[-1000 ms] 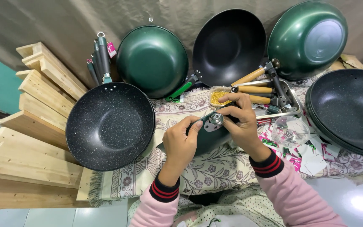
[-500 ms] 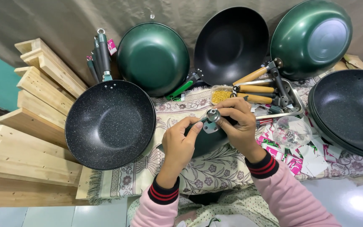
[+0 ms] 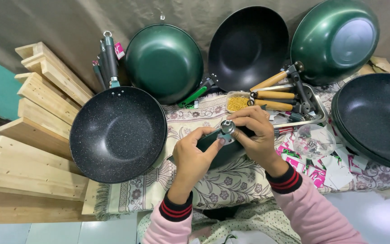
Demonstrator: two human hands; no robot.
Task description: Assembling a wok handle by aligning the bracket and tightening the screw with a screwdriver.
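- My left hand and right hand meet over the patterned cloth on the worktop, in front of the row of pans.
- The thing in hand is a small metal fitting with a round silver head. It sits on the end of a dark green piece, probably a pan handle; my hands hide most of it.
- Fingers, left: thumb and forefinger pinch the fitting from the near side, and the other fingers are curled under the dark green piece.
- Fingers, right: closed over the top and far side of the fitting, tips pressed to the silver head.
- Change over the last second: my right fingertips were spread higher, close by the little dish of yellow bits. They have since drawn down and closed on the fitting.
- The fitting has hardly moved in that time. It is still held up between both hands, clear of the cloth.
- My reading: the reach toward the dish is over and both hands are now working on the fitting.
- The surroundings have not changed:
  - the speckled black pan lies to my left beside the wooden planks;
  - the metal tray of wood-gripped handles sits just beyond my right hand;
  - the clear tub stands near my right wrist, apart from it;
  - the green pan leans against the backdrop.
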